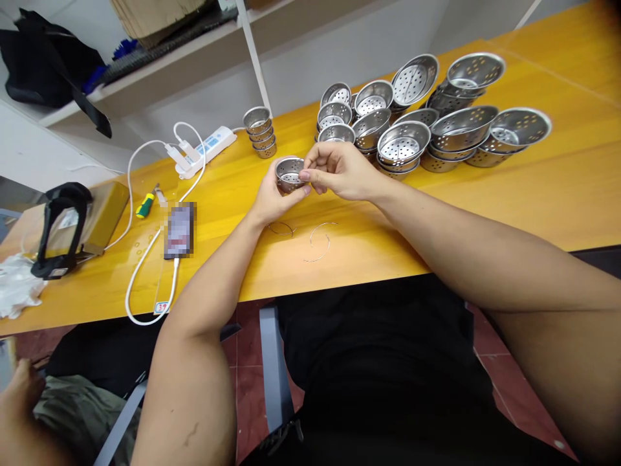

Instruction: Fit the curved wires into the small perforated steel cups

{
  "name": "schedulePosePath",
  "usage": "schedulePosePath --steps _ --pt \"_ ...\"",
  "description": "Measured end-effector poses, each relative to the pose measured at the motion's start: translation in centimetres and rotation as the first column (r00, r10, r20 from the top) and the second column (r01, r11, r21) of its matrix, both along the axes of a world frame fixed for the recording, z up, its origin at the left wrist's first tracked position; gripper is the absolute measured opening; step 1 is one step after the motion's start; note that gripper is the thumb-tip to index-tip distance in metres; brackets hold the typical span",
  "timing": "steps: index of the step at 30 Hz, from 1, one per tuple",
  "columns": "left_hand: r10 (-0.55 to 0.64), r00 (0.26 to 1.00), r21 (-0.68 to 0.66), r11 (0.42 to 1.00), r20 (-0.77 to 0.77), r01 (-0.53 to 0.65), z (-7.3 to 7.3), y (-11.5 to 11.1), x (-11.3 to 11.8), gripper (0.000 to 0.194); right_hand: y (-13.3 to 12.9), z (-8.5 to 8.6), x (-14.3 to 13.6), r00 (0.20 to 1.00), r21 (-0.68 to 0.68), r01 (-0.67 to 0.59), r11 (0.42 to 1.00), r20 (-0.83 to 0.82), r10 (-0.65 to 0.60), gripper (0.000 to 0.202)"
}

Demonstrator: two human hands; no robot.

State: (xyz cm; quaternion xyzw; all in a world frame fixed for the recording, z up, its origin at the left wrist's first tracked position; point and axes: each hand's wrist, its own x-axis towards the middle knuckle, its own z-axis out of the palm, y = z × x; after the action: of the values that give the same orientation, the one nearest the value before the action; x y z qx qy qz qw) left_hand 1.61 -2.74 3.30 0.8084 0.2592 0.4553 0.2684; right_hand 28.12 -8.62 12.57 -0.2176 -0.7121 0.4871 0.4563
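My left hand (pixel 272 199) is closed around a small perforated metal strainer cup (pixel 289 169), held above the table with its mouth tipped up. Fingertips of my right hand (pixel 337 169) are pinched together at the cup's right rim; whatever lies between them is too small or hidden to tell. Below the hands, thin curved metal wires (pixel 328 244) lie on the wooden table (pixel 378 259). A short stack of similar cups (pixel 259 133) stands behind my left hand. Further right are several stacks of strainer cups (pixel 403 144) in different sizes, some tilted.
On the left are a phone (pixel 179 232) on a white cable, a power strip (pixel 206 152), a green-yellow-handled tool (pixel 145 205), a cardboard box (pixel 109 213) and a black strap-like object (pixel 63 226). Another person's hand (pixel 22 388) shows at lower left.
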Motion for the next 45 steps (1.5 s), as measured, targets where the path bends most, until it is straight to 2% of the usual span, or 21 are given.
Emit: schedulePosePath --steps 13,19,22,24,26,28,31,35,40,45 --pt "0.026 0.999 -0.035 0.999 -0.046 -0.027 0.0 -0.5 0.3 0.108 0.7 -0.4 0.3 0.999 -0.053 -0.014 0.998 0.044 0.016 0.083" --pt "0.037 0.998 -0.038 0.998 -0.056 -0.040 0.2 -0.7 0.3 0.106 0.8 -0.3 0.5 0.998 -0.032 -0.028 0.999 0.062 0.030 0.081" --pt "0.027 0.998 -0.009 1.000 -0.053 -0.028 -0.2 -0.2 0.0 0.103 0.6 -0.5 0.5 0.997 0.016 0.010 1.000 0.081 -0.011 0.079" --pt "0.029 0.999 0.009 1.000 -0.044 -0.028 -0.5 0.2 -0.1 0.102 0.3 -0.7 0.6 0.990 0.085 0.107 0.991 0.084 -0.115 0.077" --pt "0.046 0.999 0.012 0.999 -0.025 -0.046 -0.7 0.5 -0.2 0.102 0.2 -0.9 0.8 0.964 0.184 0.225 0.957 0.098 -0.246 0.074" --pt "0.077 0.997 0.004 0.997 -0.008 -0.077 -0.6 0.6 -0.3 0.102 0.2 -1.2 1.1 0.934 0.286 0.283 0.916 0.134 -0.330 0.069" --pt "0.100 0.995 0.003 0.995 -0.013 -0.100 -0.5 0.8 -0.5 0.101 0.4 -1.6 1.4 0.919 0.386 0.256 0.886 0.188 -0.347 0.058" --pt "0.068 0.998 0.037 0.997 -0.016 -0.067 -0.9 1.4 -0.8 0.103 0.6 -2.1 1.4 0.909 0.459 0.214 0.862 0.229 -0.348 0.057" --pt "0.004 1.000 0.033 0.999 0.005 -0.004 -1.5 1.6 -0.7 0.103 0.0 -2.4 1.3 0.888 0.466 0.167 0.869 0.311 -0.338 0.053" --pt "-0.045 0.999 -0.029 0.999 0.000 0.045 -1.0 0.7 -0.5 0.102 -0.1 -2.7 1.3 0.872 0.459 0.122 0.880 0.374 -0.315 0.056"
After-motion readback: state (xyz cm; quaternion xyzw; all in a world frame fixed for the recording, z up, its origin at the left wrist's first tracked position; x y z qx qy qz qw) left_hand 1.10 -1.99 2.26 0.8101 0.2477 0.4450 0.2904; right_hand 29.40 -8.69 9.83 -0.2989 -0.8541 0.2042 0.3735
